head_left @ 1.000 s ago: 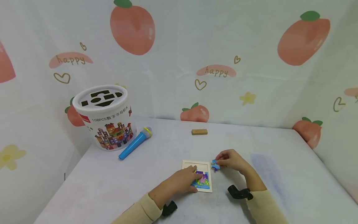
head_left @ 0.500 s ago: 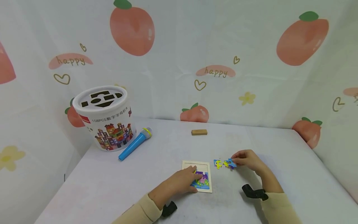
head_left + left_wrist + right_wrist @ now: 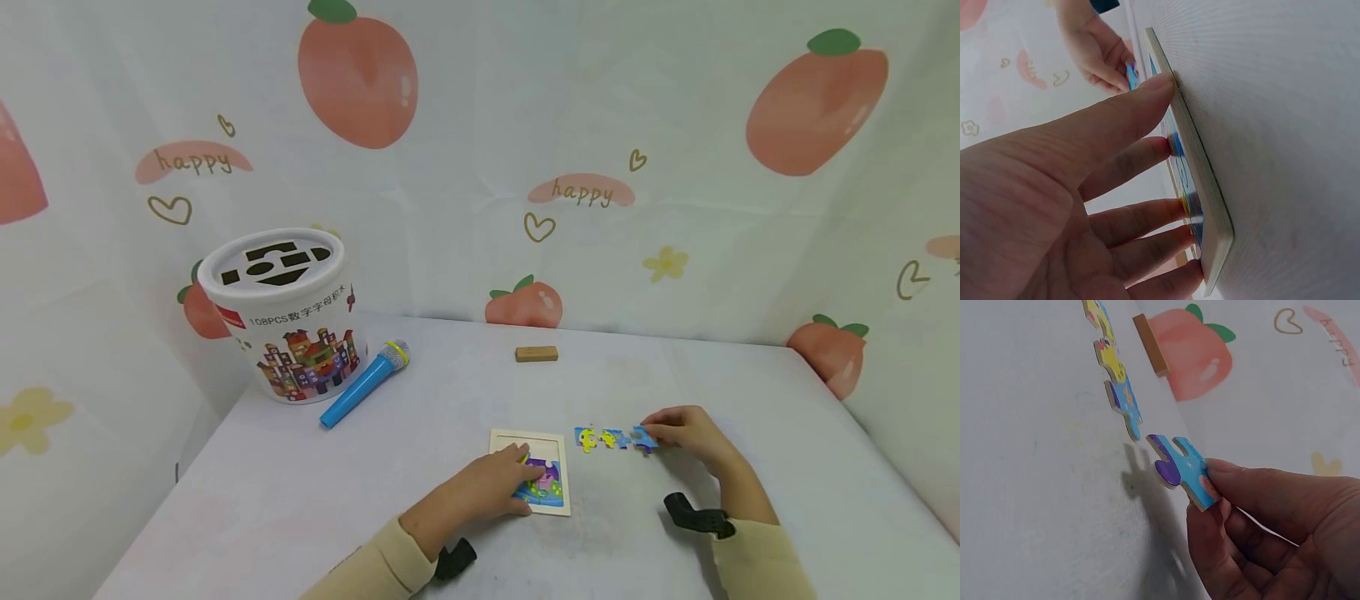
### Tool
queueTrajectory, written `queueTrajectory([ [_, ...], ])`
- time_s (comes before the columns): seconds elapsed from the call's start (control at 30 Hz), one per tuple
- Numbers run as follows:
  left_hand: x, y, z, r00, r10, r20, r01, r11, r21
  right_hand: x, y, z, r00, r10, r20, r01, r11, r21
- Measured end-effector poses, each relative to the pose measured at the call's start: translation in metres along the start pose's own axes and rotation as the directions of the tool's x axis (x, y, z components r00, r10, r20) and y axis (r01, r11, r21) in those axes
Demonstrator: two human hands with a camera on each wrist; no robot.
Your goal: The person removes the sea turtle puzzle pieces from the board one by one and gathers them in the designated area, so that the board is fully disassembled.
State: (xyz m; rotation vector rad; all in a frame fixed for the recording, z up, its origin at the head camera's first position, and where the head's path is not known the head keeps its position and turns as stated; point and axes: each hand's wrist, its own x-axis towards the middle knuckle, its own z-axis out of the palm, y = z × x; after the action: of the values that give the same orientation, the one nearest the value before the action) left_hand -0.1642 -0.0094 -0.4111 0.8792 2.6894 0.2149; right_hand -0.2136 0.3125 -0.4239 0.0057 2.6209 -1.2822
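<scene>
My left hand (image 3: pixel 480 487) lies across a small wooden puzzle board (image 3: pixel 564 492), its fingertips resting on the board and its thumb (image 3: pixel 1159 82) against the near edge. Coloured pieces fill the lower part of the board, partly under the hand; bare wood shows at the top. To the right, my right hand (image 3: pixel 693 435) pinches a blue and purple puzzle piece (image 3: pixel 1191 472) between thumb and fingers. In the right wrist view that piece is tilted above the table, its shadow below. A yellow and blue puzzle piece (image 3: pixel 586 439) and another piece (image 3: pixel 615 438) lie in a row beside the board.
A wooden block (image 3: pixel 536 354) lies near the back edge. At the back left, a blue toy microphone (image 3: pixel 358 395) leans close to a white lidded bucket (image 3: pixel 270 292). A fruit-print cloth (image 3: pixel 465 150) hangs behind the white table (image 3: pixel 420 400).
My right hand has moved right, away from the board, with the puzzle piece. Two pieces now lie separately on the table along its path. The left hand has stayed put.
</scene>
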Motion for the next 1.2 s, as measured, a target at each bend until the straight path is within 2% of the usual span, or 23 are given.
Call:
queueTrajectory([
  [0.37, -0.0002, -0.0001, -0.0001, 1.000, 0.004, 0.002, -0.004, 1.000, 0.003, -0.0002, 0.0058, 0.0014, 0.997, 0.070, -0.013, -0.069, 0.997, 0.035],
  [0.67, 0.0007, -0.0012, 0.0016, 1.000, 0.011, -0.003, -0.011, 1.000, 0.007, -0.0020, 0.0046, 0.0021, 0.993, 0.094, -0.075, -0.099, 0.994, -0.056],
  [0.9, 0.0005, -0.0010, 0.0014, 1.000, 0.007, 0.004, -0.007, 1.000, -0.003, -0.0059, 0.0047, 0.0026, 0.999, -0.033, -0.013, 0.030, 0.987, -0.160],
  [1.0, 0.0002, -0.0009, 0.0011, 1.000, 0.007, 0.005, -0.006, 1.000, -0.008, -0.0074, 0.0037, 0.0031, 0.999, -0.049, 0.013, 0.051, 0.984, -0.168],
  [1.2, 0.0004, -0.0012, 0.0014, 1.000, 0.009, 0.001, -0.009, 1.000, -0.001, -0.0059, 0.0054, 0.0048, 0.998, -0.067, 0.015, 0.068, 0.982, -0.174],
])
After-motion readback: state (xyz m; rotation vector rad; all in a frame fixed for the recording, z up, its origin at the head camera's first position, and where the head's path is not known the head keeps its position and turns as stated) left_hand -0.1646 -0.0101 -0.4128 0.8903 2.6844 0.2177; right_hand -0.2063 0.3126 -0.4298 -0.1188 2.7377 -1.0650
